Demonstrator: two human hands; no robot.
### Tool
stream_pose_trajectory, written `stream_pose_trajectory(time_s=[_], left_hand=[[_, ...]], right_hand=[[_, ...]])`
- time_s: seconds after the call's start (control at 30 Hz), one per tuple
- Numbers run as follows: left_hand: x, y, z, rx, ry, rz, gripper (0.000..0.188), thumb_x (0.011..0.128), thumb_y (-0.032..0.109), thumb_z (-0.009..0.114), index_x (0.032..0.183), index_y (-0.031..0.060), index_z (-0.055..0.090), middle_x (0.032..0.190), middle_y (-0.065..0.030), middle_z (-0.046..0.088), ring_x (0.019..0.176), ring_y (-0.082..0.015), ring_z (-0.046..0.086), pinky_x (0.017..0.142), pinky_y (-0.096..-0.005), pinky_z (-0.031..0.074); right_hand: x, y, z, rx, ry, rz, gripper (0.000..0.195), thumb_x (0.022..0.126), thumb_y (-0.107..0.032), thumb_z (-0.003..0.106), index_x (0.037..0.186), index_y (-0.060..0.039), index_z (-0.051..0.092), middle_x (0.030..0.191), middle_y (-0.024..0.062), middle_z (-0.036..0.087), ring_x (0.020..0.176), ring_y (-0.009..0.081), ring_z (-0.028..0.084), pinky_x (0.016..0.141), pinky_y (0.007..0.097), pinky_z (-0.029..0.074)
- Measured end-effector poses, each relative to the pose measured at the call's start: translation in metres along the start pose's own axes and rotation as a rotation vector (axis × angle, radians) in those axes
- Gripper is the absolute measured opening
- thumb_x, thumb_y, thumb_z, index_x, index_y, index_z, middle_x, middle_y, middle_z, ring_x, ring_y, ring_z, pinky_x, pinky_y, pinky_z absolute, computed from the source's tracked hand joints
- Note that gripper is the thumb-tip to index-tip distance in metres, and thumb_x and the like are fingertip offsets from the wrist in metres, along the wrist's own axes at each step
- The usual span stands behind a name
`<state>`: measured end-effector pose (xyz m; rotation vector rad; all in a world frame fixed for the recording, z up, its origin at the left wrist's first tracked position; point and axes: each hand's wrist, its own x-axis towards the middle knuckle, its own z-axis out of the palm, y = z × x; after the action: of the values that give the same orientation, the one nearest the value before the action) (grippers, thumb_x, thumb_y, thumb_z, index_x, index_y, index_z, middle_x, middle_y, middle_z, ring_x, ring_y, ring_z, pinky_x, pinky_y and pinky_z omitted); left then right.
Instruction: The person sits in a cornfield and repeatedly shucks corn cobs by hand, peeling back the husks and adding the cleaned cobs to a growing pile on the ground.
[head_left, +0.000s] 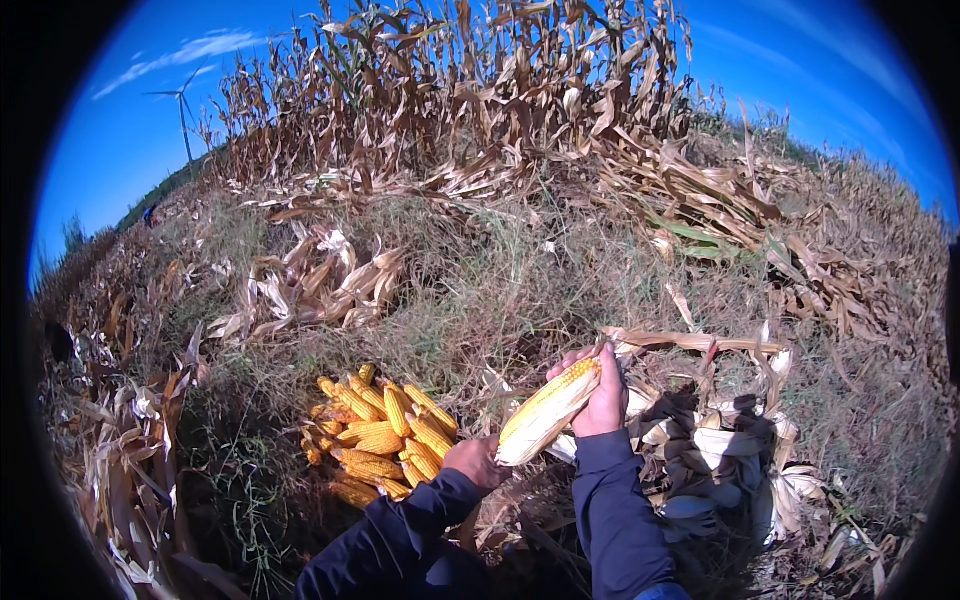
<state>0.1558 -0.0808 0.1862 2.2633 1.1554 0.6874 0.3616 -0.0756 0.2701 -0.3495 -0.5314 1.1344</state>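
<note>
An ear of corn (551, 405), its yellow kernels bared along one side and pale husk on the other, lies slantwise between my hands. My right hand (600, 394) is closed around its upper end, thumb on top. At its lower end, my left hand (478, 461) grips the husk; the fingertips are partly hidden. Just left of that hand lies a pile of husked yellow corn ears (382, 427) on the dry grass. Stripped pale husks (712, 450) are heaped to the right of my right forearm.
Dry standing corn stalks (480, 90) rise ahead. Cut stalks (697, 195) lie at the right, with a husk heap (322, 285) ahead of the ear pile and more dry leaves (135, 465) at the left. A distant person (148, 217) and a wind turbine (182, 120) appear at the far left.
</note>
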Motion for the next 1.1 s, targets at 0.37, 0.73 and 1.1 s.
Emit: stream_pose_trajectory(time_s=[0.37, 0.73, 1.1], left_hand=[[-0.002, 0.006, -0.003, 0.199, -0.033, -0.084, 0.027, 0.073, 0.03, 0.069, 0.093, 0.0146, 0.062, 0.072, -0.0165, 0.064, 0.071, -0.0367, 0.065, 0.062, -0.0461, 0.051], [0.0, 0.005, -0.007, 0.158, 0.004, -0.228, 0.029, 0.076, 0.035, 0.067, 0.094, 0.0123, 0.067, 0.077, -0.0193, 0.067, 0.076, -0.038, 0.066, 0.068, -0.0455, 0.053], [0.007, -0.005, -0.006, -0.05, 0.098, -0.381, 0.033, 0.076, 0.033, 0.07, 0.1, 0.0108, 0.07, 0.081, -0.0194, 0.068, 0.079, -0.0367, 0.067, 0.073, -0.0428, 0.053]], right_hand=[[0.012, 0.024, -0.029, 0.111, 0.413, -0.058, 0.032, 0.096, -0.038, 0.057, 0.107, -0.0083, 0.056, 0.096, 0.0024, 0.061, 0.088, 0.0168, 0.058, 0.082, 0.0334, 0.05], [0.022, 0.041, -0.04, 0.025, 0.609, -0.199, 0.041, 0.097, -0.029, 0.057, 0.128, -0.0058, 0.044, 0.112, 0.004, 0.059, 0.099, 0.016, 0.056, 0.089, 0.0307, 0.048], [-0.004, 0.033, -0.028, -0.358, 0.376, -0.036, 0.034, 0.09, -0.042, 0.065, 0.086, -0.009, 0.055, 0.068, 0.0009, 0.055, 0.049, 0.0092, 0.046, 0.046, 0.0242, 0.037]])
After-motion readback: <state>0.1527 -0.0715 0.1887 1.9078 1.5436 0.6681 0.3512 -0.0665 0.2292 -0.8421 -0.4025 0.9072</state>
